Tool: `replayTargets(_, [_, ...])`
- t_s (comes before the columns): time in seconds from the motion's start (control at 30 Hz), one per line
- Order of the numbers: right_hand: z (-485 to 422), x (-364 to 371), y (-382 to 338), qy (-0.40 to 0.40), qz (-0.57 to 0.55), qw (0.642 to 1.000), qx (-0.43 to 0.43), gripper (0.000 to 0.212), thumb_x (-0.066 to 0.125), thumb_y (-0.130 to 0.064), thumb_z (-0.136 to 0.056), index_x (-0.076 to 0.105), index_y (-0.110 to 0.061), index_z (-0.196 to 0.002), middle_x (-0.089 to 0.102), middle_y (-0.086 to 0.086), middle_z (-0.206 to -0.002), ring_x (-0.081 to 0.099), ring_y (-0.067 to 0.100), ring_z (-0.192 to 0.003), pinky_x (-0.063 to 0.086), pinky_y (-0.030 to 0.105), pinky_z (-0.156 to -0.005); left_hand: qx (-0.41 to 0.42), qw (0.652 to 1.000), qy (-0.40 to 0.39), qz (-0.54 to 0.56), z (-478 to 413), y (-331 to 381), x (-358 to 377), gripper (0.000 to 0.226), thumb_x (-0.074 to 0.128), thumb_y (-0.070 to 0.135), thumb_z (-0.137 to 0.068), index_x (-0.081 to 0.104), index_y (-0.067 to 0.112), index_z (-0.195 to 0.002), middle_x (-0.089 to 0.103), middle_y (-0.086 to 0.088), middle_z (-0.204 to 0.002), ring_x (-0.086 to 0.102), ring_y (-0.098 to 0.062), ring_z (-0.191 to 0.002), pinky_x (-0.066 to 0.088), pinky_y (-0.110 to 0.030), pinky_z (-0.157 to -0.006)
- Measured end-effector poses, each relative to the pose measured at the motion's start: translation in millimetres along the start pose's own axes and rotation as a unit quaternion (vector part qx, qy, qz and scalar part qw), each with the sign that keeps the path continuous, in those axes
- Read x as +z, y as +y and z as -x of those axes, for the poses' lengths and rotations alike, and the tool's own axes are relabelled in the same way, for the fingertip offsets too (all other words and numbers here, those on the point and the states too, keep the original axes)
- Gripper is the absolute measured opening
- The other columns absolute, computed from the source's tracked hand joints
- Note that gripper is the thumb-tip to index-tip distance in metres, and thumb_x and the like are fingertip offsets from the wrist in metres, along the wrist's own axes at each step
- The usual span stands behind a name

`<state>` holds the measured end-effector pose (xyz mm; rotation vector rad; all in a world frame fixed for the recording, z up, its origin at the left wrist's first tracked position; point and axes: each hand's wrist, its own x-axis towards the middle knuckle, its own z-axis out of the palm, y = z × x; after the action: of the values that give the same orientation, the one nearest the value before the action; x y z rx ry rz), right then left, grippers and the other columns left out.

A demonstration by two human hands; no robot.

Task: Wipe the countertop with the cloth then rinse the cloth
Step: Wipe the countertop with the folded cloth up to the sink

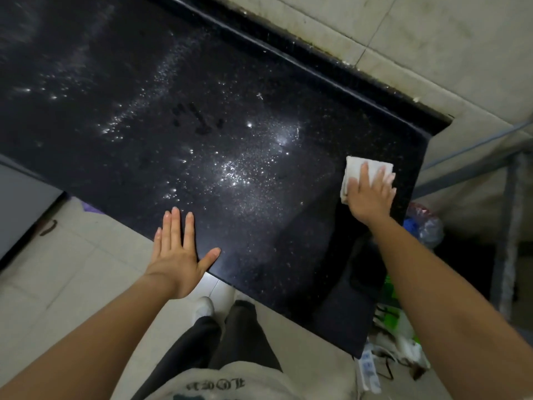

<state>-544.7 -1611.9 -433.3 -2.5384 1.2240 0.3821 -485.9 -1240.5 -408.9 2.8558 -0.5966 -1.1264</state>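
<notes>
Head view, looking down over both bare forearms at a black speckled counter that runs from the upper left to a squared end on the right. The white cloth lies folded on the counter close to that right end, well in from the front edge. The right hand lies flat on top of it, fingers straight and spread, covering the cloth's lower half so that only its upper part and left edge show. The left hand is stretched flat too, fingers straight and together, thumb out to the side; its fingertips and thumb reach over the counter's front edge while the palm hangs out over the floor – it seems to touch the surface, though the angle does not settle that. It holds nothing.

Between the two hands the counter glints with droplets, and farther back a dark handprint shows in the wet film. Pale wall tiles rise behind the counter. Below it – a white shoe, dark trousers, and plastic bags heaped beside the counter's right end
</notes>
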Motion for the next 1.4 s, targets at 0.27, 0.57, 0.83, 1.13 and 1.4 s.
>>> replayTargets(0.27, [83,48,-75,-0.023,0.081,0.972,-0.221,0.07,-0.003,-0.053,-0.086,-0.001,-0.032,-0.153,-0.006,0.015,-0.16,-0.012,0.037,-0.145,-0.01,0.046,-0.115,0.002,1.0,-0.001,-0.001,1,0,-2,0.085,0.001,0.073,-0.078,-0.042,0.02,-0.128,-0.052,-0.005,-0.132,-0.044,-0.024,-0.129,-0.02,-0.038,-0.112])
replayTargets(0.57, [80,50,-21,-0.039,0.194,0.828,-0.524,0.051,0.023,-0.043,-0.1,0.025,-0.029,-0.149,0.024,0.013,-0.156,0.02,0.035,-0.143,0.012,0.046,-0.114,0.0,1.0,-0.008,-0.003,1,0,-3,0.087,0.002,0.073,-0.078,-0.04,0.018,-0.131,-0.05,-0.006,-0.135,-0.044,-0.023,-0.128,-0.019,-0.038,-0.112])
replayTargets(0.83, [-6,1,-29,0.032,-0.03,0.998,0.036,0.054,0.016,-0.042,-0.102,0.003,-0.029,-0.153,-0.009,0.014,-0.16,-0.014,0.033,-0.146,-0.009,0.047,-0.116,-0.003,1.0,-0.012,-0.016,-2,-1,0,0.085,0.001,0.073,-0.081,-0.043,0.018,-0.129,-0.052,-0.006,-0.133,-0.046,-0.023,-0.127,-0.021,-0.038,-0.11])
replayTargets(1.13, [82,65,-124,0.008,0.051,0.957,-0.286,0.062,0.01,-0.05,-0.094,0.017,-0.028,-0.152,0.009,0.015,-0.16,0.002,0.036,-0.146,-0.002,0.045,-0.117,0.0,1.0,-0.018,-0.013,-1,-1,-3,0.085,-0.006,0.075,-0.073,-0.048,0.02,-0.123,-0.058,-0.004,-0.127,-0.051,-0.021,-0.12,-0.023,-0.037,-0.107])
replayTargets(1.4, [20,25,-54,-0.001,0.156,0.917,-0.367,0.063,0.004,-0.052,-0.091,0.002,-0.032,-0.151,0.004,0.009,-0.161,0.003,0.033,-0.147,-0.001,0.042,-0.117,-0.003,1.0,-0.016,-0.006,-1,-1,-3,0.086,-0.003,0.074,-0.076,-0.043,0.019,-0.129,-0.054,-0.005,-0.131,-0.044,-0.023,-0.129,-0.019,-0.038,-0.111])
